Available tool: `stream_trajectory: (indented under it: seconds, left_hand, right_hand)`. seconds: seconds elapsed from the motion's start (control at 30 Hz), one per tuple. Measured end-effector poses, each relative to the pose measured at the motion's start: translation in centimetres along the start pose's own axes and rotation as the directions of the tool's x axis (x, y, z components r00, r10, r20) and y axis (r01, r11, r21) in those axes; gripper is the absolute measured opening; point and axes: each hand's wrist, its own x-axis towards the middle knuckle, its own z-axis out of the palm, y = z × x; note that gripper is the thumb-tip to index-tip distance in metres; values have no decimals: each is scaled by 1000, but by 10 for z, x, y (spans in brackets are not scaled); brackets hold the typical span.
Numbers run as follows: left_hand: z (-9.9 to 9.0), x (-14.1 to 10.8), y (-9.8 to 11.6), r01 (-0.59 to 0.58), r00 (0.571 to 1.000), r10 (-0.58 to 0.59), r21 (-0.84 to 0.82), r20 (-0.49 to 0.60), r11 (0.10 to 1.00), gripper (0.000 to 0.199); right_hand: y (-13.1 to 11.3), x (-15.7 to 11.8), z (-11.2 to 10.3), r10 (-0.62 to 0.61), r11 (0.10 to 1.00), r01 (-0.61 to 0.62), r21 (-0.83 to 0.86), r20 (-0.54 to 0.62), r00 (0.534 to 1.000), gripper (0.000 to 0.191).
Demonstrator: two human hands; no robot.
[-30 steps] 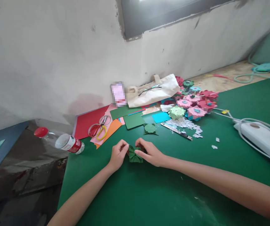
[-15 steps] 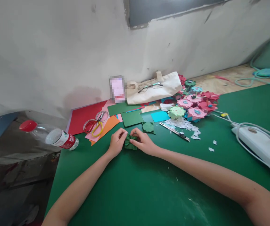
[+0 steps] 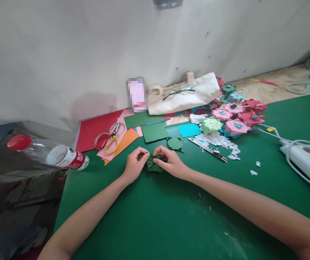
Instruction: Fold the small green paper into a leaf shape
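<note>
Between my hands is a folded green paper piece (image 3: 155,166) with creased, petal-like edges, just over the green tabletop. My left hand (image 3: 137,162) pinches its left edge between thumb and fingers. From the other side, my right hand (image 3: 171,160) grips it, with the thumb across its front and the fingers curled behind. Part of the paper is hidden by the fingers. Just beyond my right hand lies another green paper shape (image 3: 175,143) with notched edges. Green card sheets (image 3: 155,132) and a blue sheet (image 3: 189,130) lie behind it.
At left, a water bottle (image 3: 75,159) stands by red-handled scissors (image 3: 103,141) and coloured paper. A utility knife (image 3: 209,150), paper scraps (image 3: 222,142) and paper flowers (image 3: 236,124) are at right. Behind are a canvas bag (image 3: 182,97) with glasses and a phone (image 3: 137,94). A white device (image 3: 306,162) trails a cable.
The camera view has shifted, so the table items on the right appear further right. Both hands keep hold of the green paper, with slight finger movement; the right fingers sit a little more apart.
</note>
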Motion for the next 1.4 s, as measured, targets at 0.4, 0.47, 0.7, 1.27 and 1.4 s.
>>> stream_trajectory:
  seconds: [0.4, 0.47, 0.7, 1.27, 1.4]
  left_hand:
    - [3, -3, 9, -2, 996, -8, 119, 85, 993, 7]
    - [2, -4, 9, -12, 995, 0, 122, 98, 993, 8]
    - [1, -6, 8, -35, 995, 26, 95, 96, 995, 10]
    - [1, -7, 10, -19, 995, 10, 89, 103, 996, 8]
    - [1, -7, 9, 34, 994, -35, 13, 102, 999, 9]
  right_hand:
    - [3, -6, 6, -178, 966, 162, -201, -65, 982, 11]
    - [3, -7, 7, -196, 956, 176, -234, -69, 978, 10]
    - [0, -10, 7, -186, 939, 150, -309, -89, 978, 10]
    - [0, -9, 9, -152, 954, 104, -282, -155, 976, 6]
    - [1, -9, 10, -146, 958, 98, -270, -163, 976, 7]
